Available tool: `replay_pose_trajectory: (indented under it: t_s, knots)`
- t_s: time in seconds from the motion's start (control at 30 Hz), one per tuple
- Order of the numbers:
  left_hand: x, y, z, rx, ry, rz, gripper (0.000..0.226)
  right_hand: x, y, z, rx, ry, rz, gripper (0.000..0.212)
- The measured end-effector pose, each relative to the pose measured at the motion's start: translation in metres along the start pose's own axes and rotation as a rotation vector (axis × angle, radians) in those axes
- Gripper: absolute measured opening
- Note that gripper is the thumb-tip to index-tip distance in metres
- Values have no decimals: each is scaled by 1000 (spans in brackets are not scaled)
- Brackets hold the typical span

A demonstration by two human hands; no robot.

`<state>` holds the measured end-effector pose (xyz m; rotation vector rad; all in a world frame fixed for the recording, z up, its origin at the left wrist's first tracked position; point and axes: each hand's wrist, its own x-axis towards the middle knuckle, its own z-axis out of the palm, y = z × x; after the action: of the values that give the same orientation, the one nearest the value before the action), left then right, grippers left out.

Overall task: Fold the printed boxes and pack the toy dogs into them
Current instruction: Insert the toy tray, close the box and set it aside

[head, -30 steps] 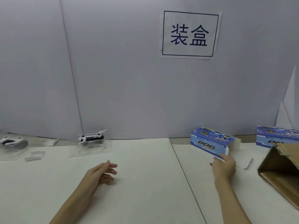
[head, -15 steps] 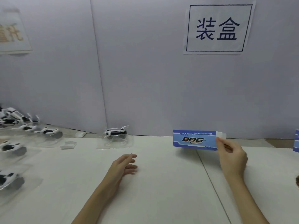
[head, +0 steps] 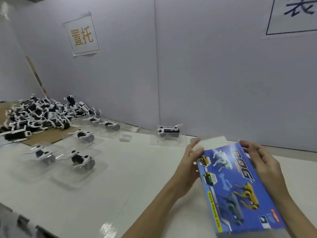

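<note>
While the blue printed box (head: pixel 240 188) lies tilted above the near right part of the white bench (head: pixel 96 200), both hands grip it at its far end: the left hand (head: pixel 189 166) curls round the left edge with its fingers by the pale end flap (head: pixel 211 143), and the right hand (head: pixel 262 162) clasps the right edge. Beyond the flap, against the grey wall (head: pixel 205 74), a toy dog (head: pixel 169 130) stands in a clear tray (head: pixel 167 140). More dogs in trays (head: pixel 80 162) sit well apart to the left, and a loose pile of dogs (head: pixel 39 115) fills the far left corner under an orange-lettered sign (head: pixel 82 34).
</note>
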<state>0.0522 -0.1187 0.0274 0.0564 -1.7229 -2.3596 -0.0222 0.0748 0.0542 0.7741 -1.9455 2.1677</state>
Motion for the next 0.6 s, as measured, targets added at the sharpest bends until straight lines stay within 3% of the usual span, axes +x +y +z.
replay_pose_trajectory:
  t_s: [0.17,0.27,0.37,0.6]
  knots:
    - [-4,14,-6,-88,140,165,61,-14,-18,8,187,-199,72,40]
    - [-11,29,-7,-8,220,407,41,-20,-24,15,233,-271,-54,52]
    - [-17,37,1,156,255,588,46,-26,-26,25,65,-200,-206,65]
    - [-19,26,11,359,155,542,61,-23,-7,23,-145,-92,-307,63]
